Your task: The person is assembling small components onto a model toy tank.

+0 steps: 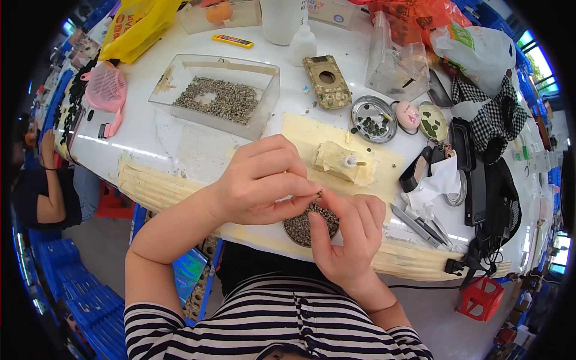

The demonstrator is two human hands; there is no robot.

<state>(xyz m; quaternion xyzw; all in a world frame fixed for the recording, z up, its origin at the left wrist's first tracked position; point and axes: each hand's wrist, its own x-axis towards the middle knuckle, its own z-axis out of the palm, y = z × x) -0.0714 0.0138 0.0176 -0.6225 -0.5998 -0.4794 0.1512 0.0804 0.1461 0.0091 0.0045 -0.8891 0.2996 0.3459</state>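
My left hand [264, 178] and my right hand [353, 235] meet fingertip to fingertip near the table's front edge. A tiny dark piece [319, 194] shows between them, too small to name. The left thumb and forefinger are pinched on it, and the right forefinger presses against it from the other side. The right thumb stands apart. Right below the hands is a round dish full of small grey-brown metallic pieces [298, 230], partly hidden by my fingers. Just beyond, a block wrapped in cream tape [343, 163] carries a white nozzle-like stub with a brass-coloured tip.
A clear plastic box [264, 115] holds many similar pieces. Behind the block lie a camouflage-patterned case [327, 82] and a round dish of dark green bits [373, 119]. Tweezers [420, 227] lie at right, near black straps. A white squeeze bottle [303, 45] stands at the back.
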